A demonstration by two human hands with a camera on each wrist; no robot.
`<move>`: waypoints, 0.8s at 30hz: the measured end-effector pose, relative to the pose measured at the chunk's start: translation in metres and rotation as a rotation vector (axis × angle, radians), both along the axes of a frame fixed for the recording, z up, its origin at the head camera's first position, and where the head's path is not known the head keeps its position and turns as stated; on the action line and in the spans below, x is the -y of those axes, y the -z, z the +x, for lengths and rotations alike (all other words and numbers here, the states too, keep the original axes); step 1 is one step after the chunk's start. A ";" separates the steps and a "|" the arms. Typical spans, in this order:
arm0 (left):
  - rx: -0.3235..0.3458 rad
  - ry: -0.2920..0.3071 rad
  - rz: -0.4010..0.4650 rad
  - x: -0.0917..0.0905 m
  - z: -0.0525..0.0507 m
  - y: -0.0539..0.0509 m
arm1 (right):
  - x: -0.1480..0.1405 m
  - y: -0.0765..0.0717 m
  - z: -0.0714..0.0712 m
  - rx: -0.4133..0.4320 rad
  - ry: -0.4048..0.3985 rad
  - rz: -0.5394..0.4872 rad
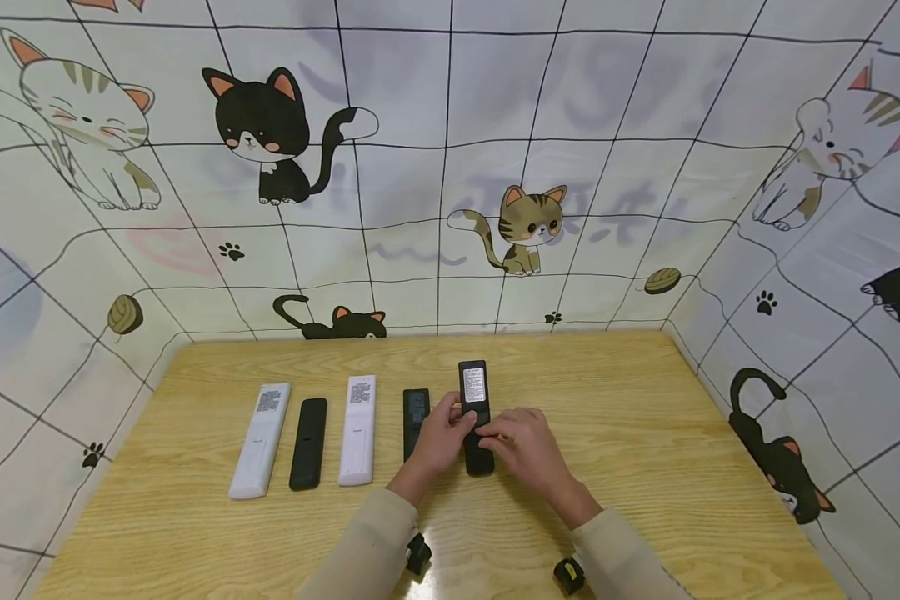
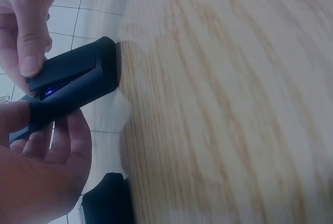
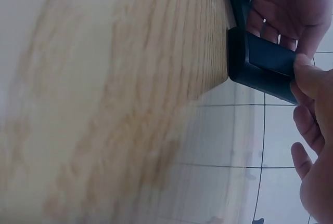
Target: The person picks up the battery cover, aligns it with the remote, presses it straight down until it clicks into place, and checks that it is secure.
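Note:
A black remote control [image 1: 480,461] lies back up, its white label [image 1: 474,385] at the far end. My left hand [image 1: 438,440] grips it from the left, thumb on top and fingers beneath in the left wrist view. With thumb and finger, my right hand [image 1: 531,454] pinches the raised end of its battery cover [image 2: 67,70]. The cover tilts, its other end still against the remote's rounded end. Through the gap a bit of blue [image 2: 49,92] shows inside the compartment. Another black remote [image 1: 416,407] is partly hidden behind my left hand.
To the left on the wooden table [image 1: 630,417] lie a white remote [image 1: 357,454], a black remote [image 1: 308,446] and another white remote [image 1: 257,450], side by side. Cat-patterned cloth walls [image 1: 405,183] stand at the table's back and sides.

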State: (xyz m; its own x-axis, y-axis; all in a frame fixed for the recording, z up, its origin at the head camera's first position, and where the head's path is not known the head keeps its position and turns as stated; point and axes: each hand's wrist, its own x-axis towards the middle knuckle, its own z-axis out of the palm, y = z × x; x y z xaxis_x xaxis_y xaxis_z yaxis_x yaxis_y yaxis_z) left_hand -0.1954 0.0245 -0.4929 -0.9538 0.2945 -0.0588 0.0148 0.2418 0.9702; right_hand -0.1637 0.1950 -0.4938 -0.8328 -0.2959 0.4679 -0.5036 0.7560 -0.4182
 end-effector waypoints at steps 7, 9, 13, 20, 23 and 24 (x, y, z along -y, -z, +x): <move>-0.007 -0.003 -0.015 0.000 0.000 0.001 | 0.003 0.000 -0.001 0.045 0.078 -0.025; -0.011 -0.003 -0.023 0.000 0.000 0.001 | 0.004 0.000 -0.001 0.066 0.087 -0.052; -0.007 -0.007 -0.030 0.000 0.001 0.000 | 0.004 0.000 0.001 0.199 0.129 -0.131; -0.002 0.002 -0.017 0.000 0.000 0.002 | 0.004 -0.003 0.004 0.469 0.218 -0.274; -0.002 0.006 -0.012 0.000 0.000 0.002 | 0.003 -0.001 0.003 0.500 0.228 -0.281; -0.005 0.004 -0.014 0.000 0.001 0.002 | 0.003 -0.001 0.003 0.512 0.225 -0.286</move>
State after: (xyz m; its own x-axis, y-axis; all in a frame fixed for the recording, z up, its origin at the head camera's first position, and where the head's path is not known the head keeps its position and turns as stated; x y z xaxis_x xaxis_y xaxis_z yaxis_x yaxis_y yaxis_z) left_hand -0.1949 0.0245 -0.4952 -0.9529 0.2977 -0.0581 0.0210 0.2557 0.9665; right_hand -0.1603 0.1917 -0.4926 -0.9996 -0.0091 0.0279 -0.0272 0.6425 -0.7658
